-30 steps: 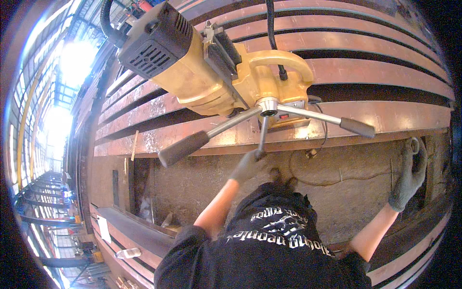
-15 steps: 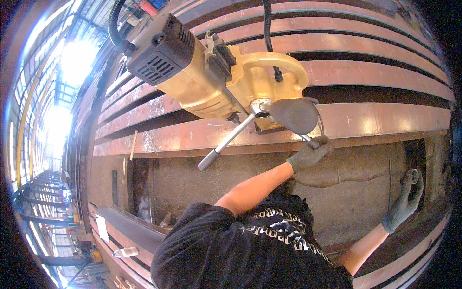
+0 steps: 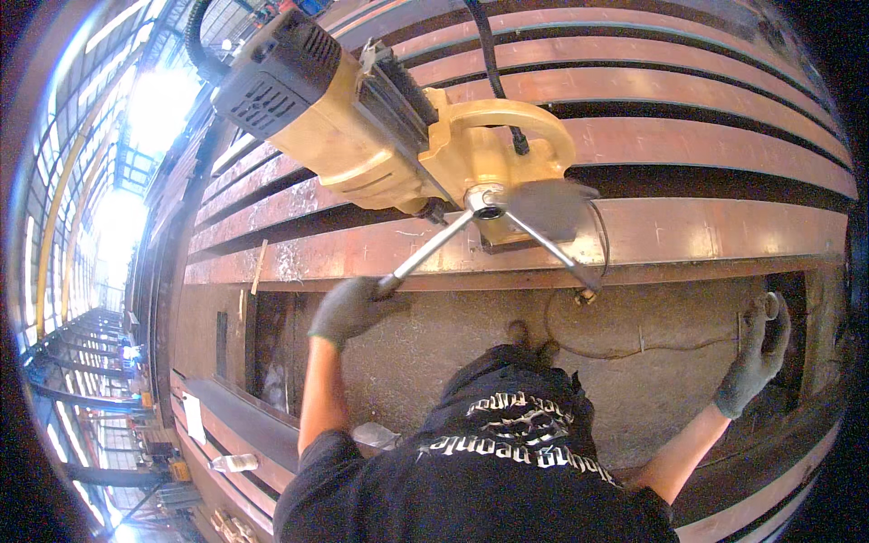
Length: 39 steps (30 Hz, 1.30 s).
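Note:
A yellow magnetic drill [image 3: 353, 163] with a dark motor housing stands on a reddish steel beam [image 3: 688, 231]. Silver spokes with dark grips fan out from its hub. My left hand [image 3: 351, 308], in a grey glove, is closed at the grip end of the left feed handle [image 3: 433, 246]. The right-hand spoke [image 3: 543, 240] has no hand on it. Off to the right, my gloved right hand [image 3: 753, 357] is closed round a small round thing with a pale ring-shaped rim [image 3: 770, 306], whose kind I cannot make out. A blurred dark disc-like part [image 3: 548, 208] sits beside the hub.
Several parallel steel beams [image 3: 670, 83] with dark gaps run across beyond the drill. Black cables [image 3: 489, 54] rise from it, and a thin hose [image 3: 625, 351] trails over the concrete floor [image 3: 471, 317]. A clear bottle [image 3: 233, 463] and white paper [image 3: 193, 418] lie at left.
My left hand has gone from the right-hand spoke to the left feed handle. The view has shifted slightly. My right hand stays at the right, still round the ring-rimmed thing.

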Each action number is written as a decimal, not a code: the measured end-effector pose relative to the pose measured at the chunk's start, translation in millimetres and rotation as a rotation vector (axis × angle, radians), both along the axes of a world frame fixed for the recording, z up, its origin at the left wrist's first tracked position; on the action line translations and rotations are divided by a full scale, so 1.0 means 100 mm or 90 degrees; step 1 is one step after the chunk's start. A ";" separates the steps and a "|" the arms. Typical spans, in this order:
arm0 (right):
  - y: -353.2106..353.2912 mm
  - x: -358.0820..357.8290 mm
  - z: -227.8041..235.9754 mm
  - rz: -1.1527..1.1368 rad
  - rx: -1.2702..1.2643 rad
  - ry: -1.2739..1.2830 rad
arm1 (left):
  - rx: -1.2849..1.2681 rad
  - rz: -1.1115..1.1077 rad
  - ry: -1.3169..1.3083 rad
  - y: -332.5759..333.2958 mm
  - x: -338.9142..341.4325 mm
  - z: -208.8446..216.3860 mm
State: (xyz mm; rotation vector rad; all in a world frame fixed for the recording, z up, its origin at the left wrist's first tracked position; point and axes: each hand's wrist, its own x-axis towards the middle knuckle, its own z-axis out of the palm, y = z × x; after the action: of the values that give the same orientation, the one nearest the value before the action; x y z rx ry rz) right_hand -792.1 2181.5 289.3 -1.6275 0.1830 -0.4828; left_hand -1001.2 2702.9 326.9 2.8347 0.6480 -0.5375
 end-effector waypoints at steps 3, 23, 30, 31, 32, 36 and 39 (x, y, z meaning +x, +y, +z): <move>-0.05 0.07 -0.13 0.041 -0.050 -0.023 | 0.077 0.103 0.001 -0.18 -0.01 0.46; -0.22 -0.24 0.09 -0.043 -0.093 -0.048 | -1.146 0.011 -0.321 -2.80 2.19 -0.98; 0.41 0.02 0.79 0.131 -0.244 -0.131 | -0.803 -0.055 -0.322 -2.43 1.97 -1.70; 0.54 0.08 0.92 0.185 -0.245 -0.146 | -0.825 -0.032 -0.299 -2.31 1.88 -2.02; 0.66 0.14 1.06 0.237 -0.244 -0.162 | -0.828 -0.013 -0.265 -2.16 1.79 -2.25; 1.25 0.40 1.62 0.397 -0.258 -0.218 | -0.668 0.015 -0.267 -1.35 1.16 -2.79; 1.73 0.64 1.89 0.561 -0.286 -0.291 | -0.335 -0.010 -0.204 -0.69 0.60 -2.21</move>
State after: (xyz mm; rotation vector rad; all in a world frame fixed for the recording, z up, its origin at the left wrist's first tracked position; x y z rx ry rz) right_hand -728.6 2354.3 478.6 -1.7839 -1.0098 -0.1937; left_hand -941.6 2633.4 105.9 2.3515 0.3581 -0.2039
